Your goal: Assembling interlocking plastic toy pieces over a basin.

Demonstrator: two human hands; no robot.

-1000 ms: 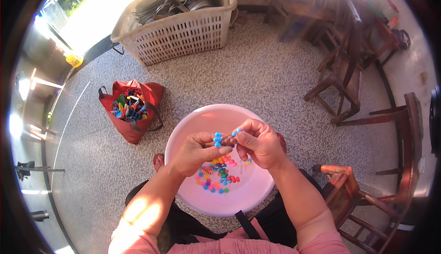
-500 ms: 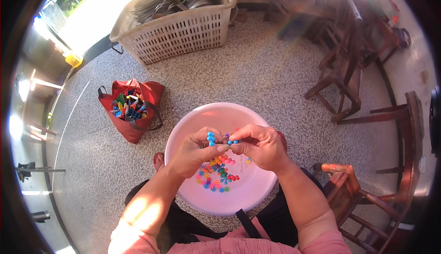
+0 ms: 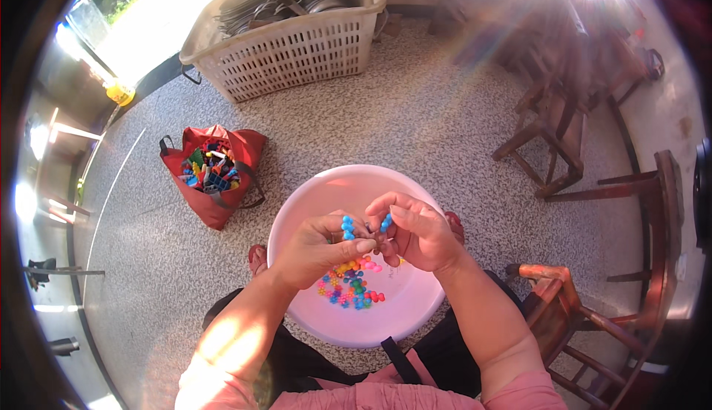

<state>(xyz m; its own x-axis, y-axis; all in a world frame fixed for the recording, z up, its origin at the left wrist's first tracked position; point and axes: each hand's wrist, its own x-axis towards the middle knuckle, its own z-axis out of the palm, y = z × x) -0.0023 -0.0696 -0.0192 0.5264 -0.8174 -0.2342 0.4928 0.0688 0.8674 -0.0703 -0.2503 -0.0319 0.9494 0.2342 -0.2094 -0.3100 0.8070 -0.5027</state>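
Above a pink basin (image 3: pixel 406 302) my two hands are close together. My left hand (image 3: pixel 315 250) is closed, pinching a short cluster of blue beads (image 3: pixel 348 227) between thumb and fingers. More blue beads (image 3: pixel 386 222) sit between the thumb and index finger of my right hand (image 3: pixel 421 236), whose other fingers curl toward the left fingertips. Whether the two blue pieces are joined cannot be seen. Under my hands, loose multicoloured beads (image 3: pixel 348 293), in pink, yellow, green, red and blue, lie on the basin's bottom; part of them is hidden.
A red bag (image 3: pixel 199 201) full of small coloured toy pieces stands on the speckled floor to the left. Farther off is a white slatted basket (image 3: pixel 297 58) with metal pans and lids. Wooden chairs (image 3: pixel 545 291) and stools (image 3: pixel 558 167) stand along the right.
My right hand has turned, its fingers tilting upward, and its blue beads have tipped from level to slanted. The left hand holds its blue beads in nearly the same place.
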